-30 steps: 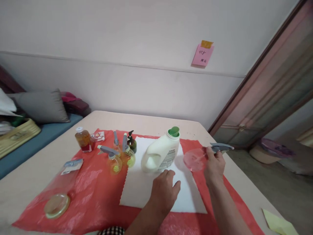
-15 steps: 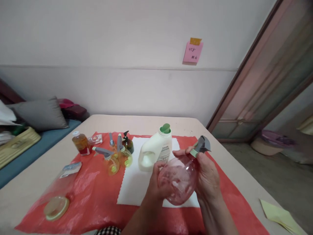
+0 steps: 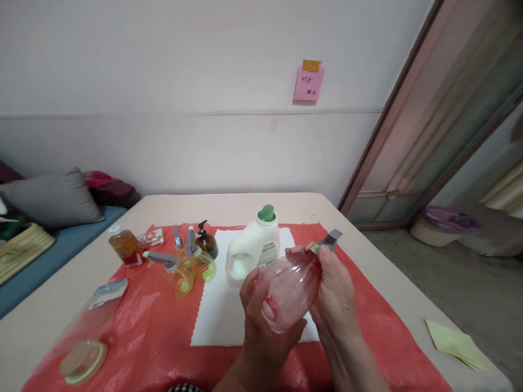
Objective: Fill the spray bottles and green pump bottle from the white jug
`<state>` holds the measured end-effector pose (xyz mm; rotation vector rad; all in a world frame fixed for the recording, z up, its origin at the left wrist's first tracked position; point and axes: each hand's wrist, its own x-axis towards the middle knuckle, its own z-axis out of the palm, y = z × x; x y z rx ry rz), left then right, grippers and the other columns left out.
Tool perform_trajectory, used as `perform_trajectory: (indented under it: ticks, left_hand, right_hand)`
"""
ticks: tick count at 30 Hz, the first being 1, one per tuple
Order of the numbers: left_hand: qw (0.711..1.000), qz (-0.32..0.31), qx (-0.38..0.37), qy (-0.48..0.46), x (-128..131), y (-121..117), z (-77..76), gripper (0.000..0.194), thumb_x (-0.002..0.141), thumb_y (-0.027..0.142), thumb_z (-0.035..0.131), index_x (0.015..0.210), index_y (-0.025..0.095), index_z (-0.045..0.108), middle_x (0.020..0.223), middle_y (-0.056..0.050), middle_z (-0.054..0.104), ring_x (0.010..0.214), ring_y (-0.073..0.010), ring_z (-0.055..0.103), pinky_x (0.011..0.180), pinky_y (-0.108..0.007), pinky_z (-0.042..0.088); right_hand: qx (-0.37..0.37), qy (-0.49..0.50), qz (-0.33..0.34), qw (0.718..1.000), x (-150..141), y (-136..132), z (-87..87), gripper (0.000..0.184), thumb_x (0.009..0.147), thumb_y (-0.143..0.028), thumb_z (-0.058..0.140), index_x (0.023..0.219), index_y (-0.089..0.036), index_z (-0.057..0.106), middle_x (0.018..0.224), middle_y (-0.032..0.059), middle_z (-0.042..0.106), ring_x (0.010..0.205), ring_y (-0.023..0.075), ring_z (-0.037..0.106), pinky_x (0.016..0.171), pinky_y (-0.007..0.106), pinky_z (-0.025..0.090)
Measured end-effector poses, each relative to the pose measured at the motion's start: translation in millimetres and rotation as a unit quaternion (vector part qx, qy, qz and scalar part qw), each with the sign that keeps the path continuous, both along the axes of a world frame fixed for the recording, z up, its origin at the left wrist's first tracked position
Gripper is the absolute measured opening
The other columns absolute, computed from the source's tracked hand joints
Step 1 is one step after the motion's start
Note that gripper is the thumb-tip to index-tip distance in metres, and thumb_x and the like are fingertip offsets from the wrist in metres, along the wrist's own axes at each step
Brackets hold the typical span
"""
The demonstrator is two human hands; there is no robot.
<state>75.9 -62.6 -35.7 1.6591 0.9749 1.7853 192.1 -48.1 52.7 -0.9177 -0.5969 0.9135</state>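
Note:
I hold a clear pink round spray bottle (image 3: 291,288) above the white cloth (image 3: 223,313). My left hand (image 3: 261,326) cups the bottle's body from below, fingers wrapped round it. My right hand (image 3: 333,291) grips the neck at its grey trigger head (image 3: 330,240), which points up and right. Behind the bottle stands a white jug with a green cap (image 3: 254,251).
A red plastic sheet (image 3: 151,326) covers the table (image 3: 229,204). On it stand two yellow spray bottles (image 3: 186,267), a dark pump bottle (image 3: 206,242) and an amber bottle (image 3: 122,246); a clear jar (image 3: 84,337) lies at the left. Yellow paper (image 3: 451,343) lies at the right edge.
My right hand lifted the pink bottle from the sheet at the right and brought it to the middle. My left hand left the cloth and took hold of the bottle's body.

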Motion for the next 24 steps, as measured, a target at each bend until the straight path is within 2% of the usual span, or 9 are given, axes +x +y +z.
perform_trajectory:
  ticks: [1,3,5,7,11,13,16,20,24]
  left_hand:
    - [1.0,0.003,-0.009,-0.01,-0.2,0.6,1.0,0.088,0.06,0.038,0.089,0.132,0.03,0.04,0.143,-0.013,0.047,0.138,-0.0359,0.046,0.112,-0.055,0.044]
    - [0.983,-0.105,-0.13,-0.075,-1.0,3.8,5.9,0.089,0.055,0.043,0.089,0.13,0.03,0.044,0.135,-0.011,0.056,0.128,-0.0349,0.055,0.106,-0.051,0.049]
    - [0.918,-0.249,-0.277,-0.133,-2.2,7.8,11.5,0.088,0.056,0.059,0.083,0.131,0.027,0.05,0.122,-0.012,0.066,0.108,-0.0337,0.067,0.089,-0.048,0.058]
    - [0.847,-0.334,-0.382,-0.159,-4.2,10.0,15.1,0.079,0.066,0.072,0.069,0.126,0.022,0.059,0.099,-0.012,0.073,0.079,-0.0293,0.072,0.067,-0.042,0.06]
    - [0.719,-0.401,-0.502,-0.265,-11.6,10.0,17.0,0.066,0.077,0.061,0.064,0.122,0.013,0.067,0.071,-0.01,0.073,0.057,-0.0222,0.069,0.05,-0.029,0.054]
    - [0.686,-0.404,-0.513,-0.321,-16.9,12.2,19.2,0.066,0.077,0.054,0.068,0.126,0.01,0.066,0.074,-0.012,0.075,0.06,-0.0234,0.071,0.05,-0.028,0.054]
    - [0.699,-0.381,-0.487,-0.36,-25.8,20.7,27.4,0.069,0.075,0.046,0.074,0.133,0.012,0.061,0.088,-0.014,0.077,0.067,-0.0253,0.073,0.055,-0.03,0.057]
    - [0.78,-0.31,-0.428,-0.334,-36.4,31.7,43.3,0.085,0.065,0.034,0.084,0.143,0.027,0.053,0.111,-0.01,0.075,0.072,-0.0248,0.073,0.056,-0.031,0.057]
    - [0.864,-0.149,-0.361,-0.318,-44.6,36.9,55.2,0.078,0.063,0.046,0.084,0.134,0.031,0.056,0.13,-0.008,0.066,0.089,-0.0239,0.072,0.058,-0.028,0.057]
  right_hand:
    - [0.005,-0.004,0.007,1.0,-0.3,-2.1,1.4,0.03,0.089,-0.051,0.065,0.09,-0.022,0.072,0.094,0.0045,0.077,0.083,0.0229,0.071,0.068,0.033,0.053]
    - [0.022,-0.018,0.019,0.999,0.6,-5.4,5.7,0.029,0.09,-0.05,0.065,0.091,-0.022,0.072,0.096,0.0048,0.077,0.087,0.0235,0.071,0.074,0.035,0.054]
    - [0.053,-0.018,0.029,0.998,5.1,-6.9,12.5,0.027,0.089,-0.049,0.066,0.088,-0.023,0.073,0.095,0.005,0.077,0.091,0.0245,0.071,0.081,0.037,0.054]
    - [0.091,0.003,0.025,0.996,14.6,-7.1,21.4,0.025,0.085,-0.049,0.07,0.085,-0.024,0.073,0.09,0.0041,0.077,0.092,0.0245,0.072,0.087,0.04,0.054]
    - [0.154,0.064,-0.069,0.984,47.5,-9.4,39.3,0.037,0.077,-0.061,0.074,0.082,-0.024,0.073,0.084,0.0022,0.077,0.093,0.0229,0.073,0.09,0.04,0.056]
    - [0.183,0.09,-0.126,0.971,63.6,-13.1,45.7,0.042,0.078,-0.065,0.071,0.082,-0.023,0.073,0.086,0.0022,0.076,0.096,0.0222,0.072,0.087,0.038,0.057]
    - [0.209,0.112,-0.177,0.955,77.0,-20.4,51.8,0.038,0.086,-0.06,0.065,0.083,-0.023,0.073,0.09,0.0017,0.074,0.101,0.0208,0.07,0.086,0.036,0.058]
    - [0.216,0.132,-0.185,0.949,78.7,-25.3,55.5,0.038,0.09,-0.057,0.061,0.084,-0.022,0.072,0.091,0.0018,0.073,0.102,0.0197,0.069,0.087,0.035,0.059]
    - [0.208,0.141,-0.184,0.95,81.8,-24.9,55.0,0.041,0.088,-0.061,0.061,0.085,-0.022,0.072,0.092,0.0037,0.074,0.101,0.0211,0.07,0.084,0.036,0.058]
